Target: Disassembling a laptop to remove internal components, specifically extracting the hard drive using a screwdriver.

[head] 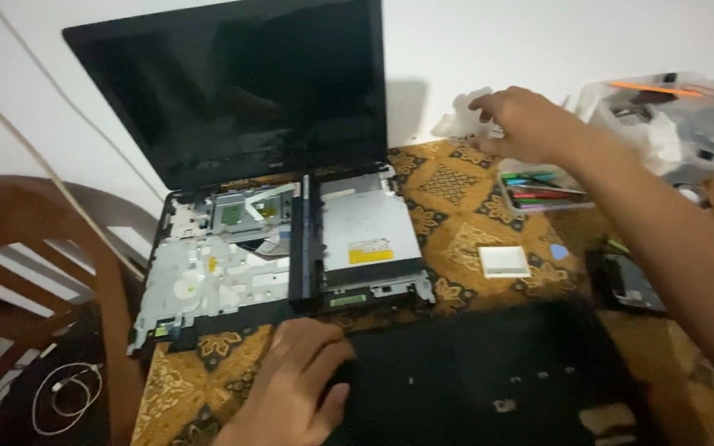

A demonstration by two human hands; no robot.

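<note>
Chair (51,272), wooden, sits at the left edge of the frame, with a coiled white cable (68,396) on the dark floor in the lower left. Next right, centre-left of the frame, an opened laptop (274,239) stands on a patterned brown-gold cloth (448,198): dark screen (233,91) leaning back against the white wall, keyboard deck removed so the silver inner frame and boards show, and a silver optical drive (369,235) lies in its right half. Left hand (291,384), lower centre, rests palm down with fingers loosely curled over the left edge of a black flat panel (473,380); it looks like it pins the panel so it stays put, not a firm grasp. Right of the laptop, a small white square part (503,261) lies apart on the cloth, with a tray of coloured tools (543,188) above it. Right hand (522,120), upper right of the frame, hovers just above that tray near crumpled white tissue (464,116), fingers spread and released, holding nothing visible. Far upper right, a clear plastic box (671,116) holds odds and ends.
</note>
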